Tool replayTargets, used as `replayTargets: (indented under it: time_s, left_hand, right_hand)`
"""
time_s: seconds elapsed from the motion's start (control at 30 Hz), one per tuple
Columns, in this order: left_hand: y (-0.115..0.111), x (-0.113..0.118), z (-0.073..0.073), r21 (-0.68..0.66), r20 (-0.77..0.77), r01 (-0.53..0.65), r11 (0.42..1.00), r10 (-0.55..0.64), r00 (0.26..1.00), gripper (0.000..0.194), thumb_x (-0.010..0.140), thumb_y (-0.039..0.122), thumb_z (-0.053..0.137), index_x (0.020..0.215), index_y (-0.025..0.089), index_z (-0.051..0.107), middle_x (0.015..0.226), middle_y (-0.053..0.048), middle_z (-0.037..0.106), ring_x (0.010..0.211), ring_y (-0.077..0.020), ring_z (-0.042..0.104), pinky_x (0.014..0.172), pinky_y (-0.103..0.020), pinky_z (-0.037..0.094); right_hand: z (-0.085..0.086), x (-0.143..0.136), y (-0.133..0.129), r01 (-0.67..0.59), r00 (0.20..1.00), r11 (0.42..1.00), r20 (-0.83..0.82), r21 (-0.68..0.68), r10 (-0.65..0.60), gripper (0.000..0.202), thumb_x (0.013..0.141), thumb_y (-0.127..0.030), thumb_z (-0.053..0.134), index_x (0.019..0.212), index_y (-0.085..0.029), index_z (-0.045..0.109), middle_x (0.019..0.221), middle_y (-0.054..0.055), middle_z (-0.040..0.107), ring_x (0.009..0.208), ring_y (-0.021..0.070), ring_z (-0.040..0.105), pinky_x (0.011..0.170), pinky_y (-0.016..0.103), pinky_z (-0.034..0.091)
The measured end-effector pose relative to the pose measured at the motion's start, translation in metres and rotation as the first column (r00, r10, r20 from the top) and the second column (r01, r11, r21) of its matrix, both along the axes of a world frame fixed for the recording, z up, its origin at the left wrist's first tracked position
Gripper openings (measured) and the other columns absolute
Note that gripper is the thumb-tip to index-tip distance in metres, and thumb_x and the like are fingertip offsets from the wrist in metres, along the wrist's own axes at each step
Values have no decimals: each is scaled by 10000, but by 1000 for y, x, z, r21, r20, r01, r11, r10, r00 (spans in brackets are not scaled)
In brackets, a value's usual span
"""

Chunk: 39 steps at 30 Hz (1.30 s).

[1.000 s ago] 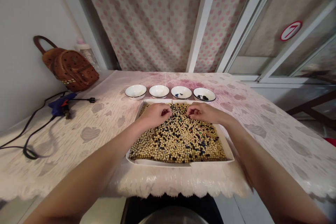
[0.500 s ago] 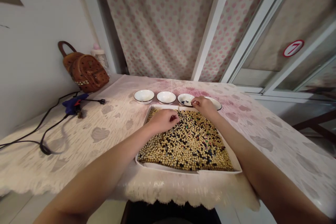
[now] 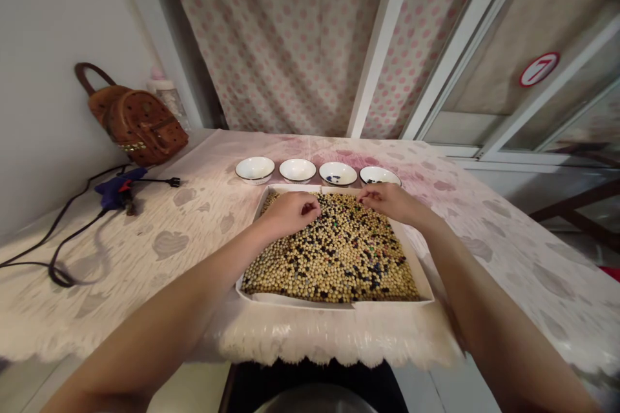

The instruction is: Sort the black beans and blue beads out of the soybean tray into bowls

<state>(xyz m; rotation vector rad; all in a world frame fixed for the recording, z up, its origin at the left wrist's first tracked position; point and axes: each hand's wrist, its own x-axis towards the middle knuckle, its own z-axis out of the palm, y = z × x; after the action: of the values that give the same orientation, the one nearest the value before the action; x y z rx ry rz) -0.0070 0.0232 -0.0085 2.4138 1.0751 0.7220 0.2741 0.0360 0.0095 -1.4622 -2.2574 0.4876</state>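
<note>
A shallow white box (image 3: 419, 264) full of small yellow round pieces, beans or beads (image 3: 320, 271), lies before me, with many black ones and a few coloured ones mixed in. Over its back left part my left hand (image 3: 292, 211) is closed, fingers curled; what they hold, if anything, is hidden. My right hand (image 3: 390, 201) is above the back right corner, its fingertips pinched close to the pieces; I cannot make out anything between them. Behind the box stand white dark-rimmed bowls in a row. The third bowl (image 3: 339, 169) and the rightmost bowl (image 3: 381, 172) contain dark pieces.
The leftmost bowl (image 3: 254, 168) and second bowl (image 3: 297, 170) show white insides. At left are a blue glue gun (image 3: 116, 190) with a black cable, a brown backpack (image 3: 145, 129) and a bottle (image 3: 167, 97). A patterned cloth (image 3: 203, 310) covers the table.
My right hand has moved from the third bowl back toward me, over the box's back right corner. My left hand stays curled over the box. The view has shifted slightly.
</note>
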Motion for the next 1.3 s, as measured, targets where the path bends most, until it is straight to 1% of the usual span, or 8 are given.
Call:
replayTargets:
  time_s: [0.1, 0.17, 0.43, 0.6, 0.77, 0.97, 1.13, 1.3]
  left_hand:
    - [0, 0, 0, -15, -11, -17, 1000, 17, 1000, 156, 891, 264, 567, 851, 189, 698, 768, -10, 697, 656, -131, 579, 599, -249, 387]
    - [1, 1, 0, -22, -10, -22, 1000, 22, 1000, 160, 895, 276, 569, 853, 189, 697, 763, -10, 694, 645, -127, 570, 591, -250, 380]
    - [-2, 1, 2, -33, -14, -28, 999, 27, 1000, 156, 895, 279, 576, 868, 190, 701, 772, -13, 693, 641, -127, 569, 594, -262, 389]
    - [-1, 1, 3, -30, -16, -22, 999, 21, 1000, 160, 895, 272, 572, 871, 186, 705, 761, -15, 690, 645, -128, 574, 594, -260, 387]
    - [-1, 1, 1, -28, -20, -17, 999, 16, 1000, 165, 893, 273, 571, 875, 185, 709, 757, -16, 688, 647, -129, 572, 592, -256, 382]
    - [-1, 0, 2, -23, -18, -14, 1000, 14, 1000, 167, 894, 273, 569, 877, 184, 709, 771, -13, 690, 651, -129, 574, 594, -254, 379]
    - [0, 1, 1, -19, -26, -8, 1000, 7, 1000, 156, 891, 261, 572, 868, 187, 707, 753, -4, 686, 641, -125, 573, 592, -248, 375]
    - [0, 1, -1, -7, -27, -12, 1000, 12, 1000, 158, 889, 253, 567, 880, 188, 711, 794, -21, 708, 675, -137, 597, 613, -252, 395]
  right_hand:
    - [0, -2, -7, -101, 993, 990, 48, -98, 106, 219, 807, -194, 526, 891, -224, 726, 849, 27, 725, 720, 158, 631, 658, 282, 454]
    - [1, -5, -9, -127, 987, 986, 83, -107, 136, 229, 793, -156, 529, 904, -222, 719, 851, 25, 724, 716, 153, 628, 668, 287, 456]
    - [-7, -20, -10, -119, 981, 987, 142, -103, 133, 98, 766, -193, 657, 861, -206, 677, 811, 40, 702, 688, 159, 602, 622, 290, 437]
    - [-12, -23, -10, -157, 970, 985, 178, -65, 166, 152, 785, -121, 588, 863, -215, 678, 788, 31, 703, 682, 153, 600, 628, 289, 425]
    - [-13, -17, -6, -118, 993, 980, -27, -158, 115, 148, 793, -146, 568, 844, -198, 696, 802, 39, 712, 709, 157, 620, 639, 288, 463]
    - [-7, -10, -2, -129, 965, 900, -262, -416, 17, 156, 815, -223, 592, 880, -181, 727, 772, 45, 709, 615, 124, 584, 568, 264, 479]
    - [-4, -6, -3, -178, 898, 857, -437, -483, -59, 161, 803, -225, 604, 883, -182, 737, 818, 62, 706, 647, 116, 585, 602, 267, 482]
    - [-5, -7, -4, -176, 882, 846, -463, -503, -92, 163, 789, -190, 591, 870, -199, 732, 817, 69, 709, 615, 122, 558, 580, 284, 467]
